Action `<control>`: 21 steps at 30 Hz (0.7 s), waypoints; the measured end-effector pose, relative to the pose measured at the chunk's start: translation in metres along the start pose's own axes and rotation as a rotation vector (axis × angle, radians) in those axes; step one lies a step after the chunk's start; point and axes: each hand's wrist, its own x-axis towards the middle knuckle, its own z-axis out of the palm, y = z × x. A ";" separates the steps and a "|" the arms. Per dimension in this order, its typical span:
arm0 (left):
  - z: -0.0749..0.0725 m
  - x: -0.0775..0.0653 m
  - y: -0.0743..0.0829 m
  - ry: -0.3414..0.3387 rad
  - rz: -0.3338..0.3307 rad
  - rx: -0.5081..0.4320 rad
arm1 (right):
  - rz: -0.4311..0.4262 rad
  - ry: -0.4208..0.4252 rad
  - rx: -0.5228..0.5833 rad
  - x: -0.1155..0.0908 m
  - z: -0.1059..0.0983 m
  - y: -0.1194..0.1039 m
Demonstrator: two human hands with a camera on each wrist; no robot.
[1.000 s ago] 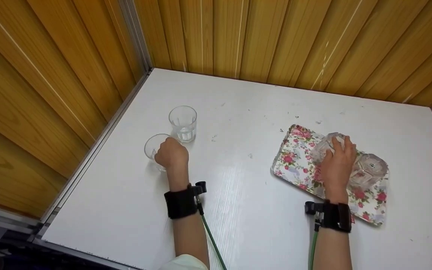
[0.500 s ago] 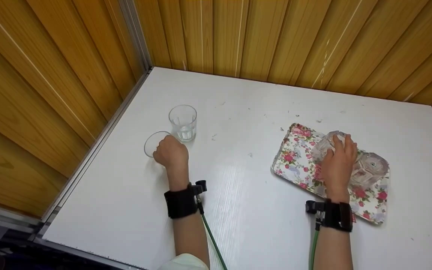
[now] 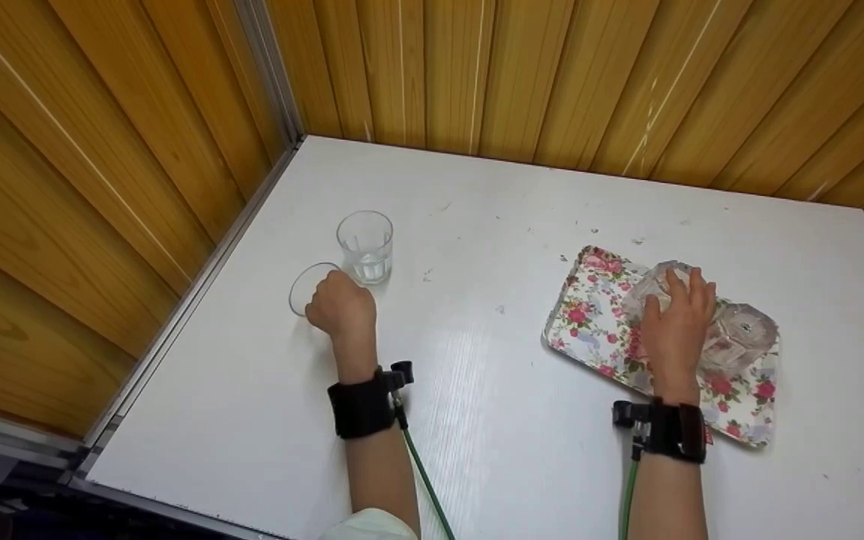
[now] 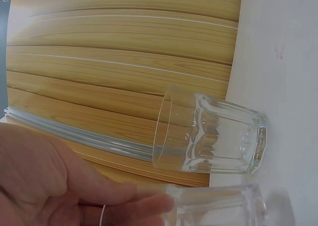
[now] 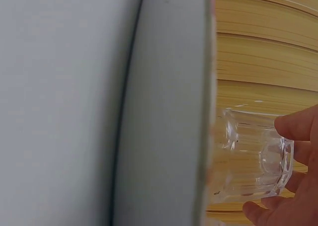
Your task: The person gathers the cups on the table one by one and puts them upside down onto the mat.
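Head view: my left hand (image 3: 342, 304) is curled about the near glass (image 3: 303, 292), which is upright, the far glass (image 3: 366, 251) just beyond. My right hand (image 3: 677, 326), fingers partly spread, cups the covered glass (image 3: 643, 296), inverted on the tray (image 3: 578, 334); a second inverted glass (image 3: 743, 337) sits right of it. Judged midway: two glasses on the tray, two off. Against the earlier frame, practically no shift.

Left wrist view: thumb and fingers grip the near glass's upper wall.

Right wrist view: fingers surround the base; firmness undetermined.
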 end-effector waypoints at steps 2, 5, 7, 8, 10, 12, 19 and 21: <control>0.000 0.000 0.000 0.005 0.001 -0.005 | -0.002 0.008 0.006 0.000 0.000 0.000; 0.000 0.000 -0.001 0.017 0.001 -0.015 | -0.006 0.032 0.027 0.000 0.000 -0.002; 0.000 -0.001 -0.001 0.025 0.006 -0.018 | -0.012 0.051 0.047 0.000 -0.001 -0.003; 0.000 -0.001 -0.001 0.029 0.008 -0.021 | -0.017 0.062 0.055 0.000 -0.001 -0.004; 0.000 -0.001 0.000 0.033 0.015 -0.022 | -0.032 0.075 0.067 0.001 -0.002 -0.006; 0.000 -0.002 0.000 0.034 0.019 -0.020 | -0.056 0.083 0.072 0.001 -0.003 -0.008; 0.000 -0.003 0.000 0.045 0.027 -0.012 | -0.155 0.125 0.044 0.004 -0.003 -0.013; -0.001 -0.003 0.000 0.047 0.026 -0.014 | -0.165 0.128 0.037 0.004 -0.002 -0.014</control>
